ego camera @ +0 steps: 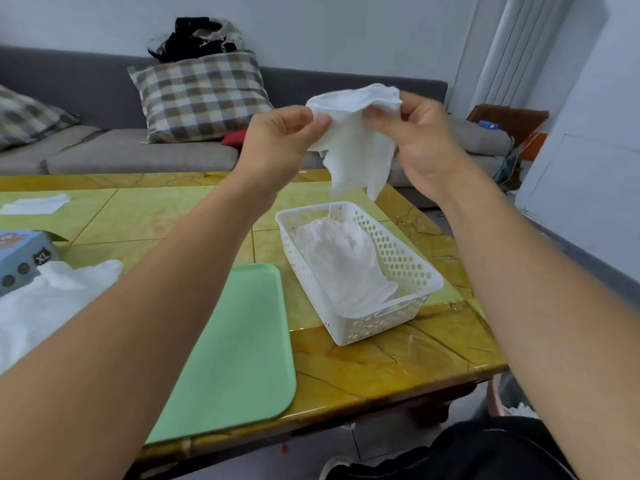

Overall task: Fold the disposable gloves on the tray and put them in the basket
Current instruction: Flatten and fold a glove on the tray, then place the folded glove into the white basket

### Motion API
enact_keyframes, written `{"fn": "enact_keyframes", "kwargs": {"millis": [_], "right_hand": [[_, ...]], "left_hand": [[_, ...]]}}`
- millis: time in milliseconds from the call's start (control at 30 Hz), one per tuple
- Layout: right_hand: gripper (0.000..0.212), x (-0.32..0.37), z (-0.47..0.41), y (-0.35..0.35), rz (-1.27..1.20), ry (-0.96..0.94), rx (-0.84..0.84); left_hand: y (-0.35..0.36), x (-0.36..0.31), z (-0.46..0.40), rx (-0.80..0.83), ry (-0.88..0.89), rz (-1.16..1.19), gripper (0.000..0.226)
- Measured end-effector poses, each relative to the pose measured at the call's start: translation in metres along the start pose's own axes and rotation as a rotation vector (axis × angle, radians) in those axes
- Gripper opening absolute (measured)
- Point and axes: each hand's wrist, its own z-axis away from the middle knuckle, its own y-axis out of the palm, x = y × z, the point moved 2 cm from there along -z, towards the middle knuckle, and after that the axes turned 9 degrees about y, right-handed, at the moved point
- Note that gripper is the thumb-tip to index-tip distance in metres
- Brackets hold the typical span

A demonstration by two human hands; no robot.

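Pinching a thin crinkled white glove [353, 140], left hand [277, 140] and right hand [419, 143], above perforated basket [408, 268]

The blue box [24, 258] reads "XL" on its side.

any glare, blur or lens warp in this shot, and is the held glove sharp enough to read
Head view: wide-angle warp bends the table edge and stretches the forearms; soft glare streaks the glossy tabletop near the basket; the light is even, with only faint shadows. The glove pinched by the left hand and right hand looks soft, its folds readable but not crisp; the sofa is mildly blurred.
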Motion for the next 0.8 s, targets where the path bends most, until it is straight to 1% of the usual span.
{"fn": "enact_keyframes", "kwargs": {"millis": [67, 133, 200, 267, 333, 400, 467, 533, 600, 667, 700, 767, 800], "right_hand": [[0.017, -0.022, 0.002, -0.004, 0.025, 0.043, 0.040], [0.023, -0.052, 0.009, -0.008, 0.084, 0.110, 0.061], [0.024, -0.077, 0.023, -0.014, 0.196, 0.189, 0.098], [0.024, -0.094, 0.040, -0.020, 0.339, 0.281, 0.154], [0.033, -0.103, 0.056, -0.025, 0.433, 0.361, 0.226], [0.038, -0.105, 0.066, -0.028, 0.489, 0.405, 0.301], [0.040, -0.104, 0.072, -0.027, 0.581, 0.427, 0.379], [0.041, -0.105, 0.075, -0.026, 0.687, 0.437, 0.433], [0.034, -0.104, 0.077, -0.027, 0.730, 0.428, 0.469], [0.022, -0.097, 0.078, -0.030, 0.768, 0.436, 0.520], [0.021, -0.093, 0.078, -0.031, 0.794, 0.445, 0.564], [0.028, -0.081, 0.078, -0.032, 0.810, 0.497, 0.610], [0.037, -0.076, 0.079, -0.032, 0.800, 0.557, 0.584]], "left_hand": [[-0.004, 0.019, 0.002, 0.083, 0.018, -0.092, 0.035], [-0.008, 0.046, 0.011, 0.179, -0.016, -0.171, 0.045], [-0.010, 0.069, 0.025, 0.261, -0.063, -0.252, 0.039], [-0.009, 0.086, 0.042, 0.367, -0.096, -0.288, 0.025], [-0.005, 0.092, 0.055, 0.469, -0.105, -0.288, 0.014], [-0.001, 0.091, 0.064, 0.569, -0.074, -0.351, 0.009], [0.005, 0.084, 0.071, 0.683, 0.006, -0.469, 0.008], [0.010, 0.076, 0.076, 0.773, 0.070, -0.538, 0.008], [0.016, 0.069, 0.079, 0.863, 0.077, -0.587, 0.010], [0.023, 0.065, 0.082, 0.956, 0.003, -0.629, 0.019], [0.026, 0.064, 0.083, 0.991, -0.047, -0.641, 0.027], [0.030, 0.061, 0.085, 1.026, -0.157, -0.630, 0.039], [0.030, 0.062, 0.085, 1.031, -0.203, -0.624, 0.041]]}}
